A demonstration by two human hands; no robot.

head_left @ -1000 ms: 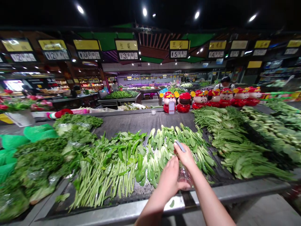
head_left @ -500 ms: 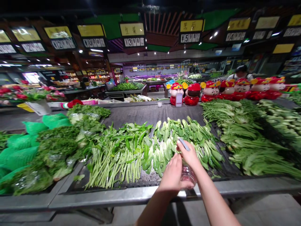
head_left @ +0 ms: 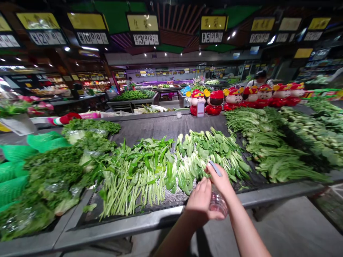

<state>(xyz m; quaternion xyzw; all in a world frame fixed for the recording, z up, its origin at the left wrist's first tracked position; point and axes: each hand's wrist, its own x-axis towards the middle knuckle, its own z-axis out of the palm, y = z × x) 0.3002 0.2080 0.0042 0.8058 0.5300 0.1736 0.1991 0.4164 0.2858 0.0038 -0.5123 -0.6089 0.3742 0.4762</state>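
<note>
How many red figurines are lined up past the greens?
7 red figurines, in one row along the table's far edge, running right from the price card; more may be hidden.

1. Yellow price signs (head_left: 144,30) hung in a row under the dark slatted ceiling (head_left: 178,23).
2. Small round lights (head_left: 233,34) glowed overhead.
3. Brightly lit stalls (head_left: 91,80) lined the far left.
4. A pale back wall (head_left: 166,75) stood beyond distant display tables (head_left: 131,101).
5. A grey floor (head_left: 284,225) showed at lower right.
</note>
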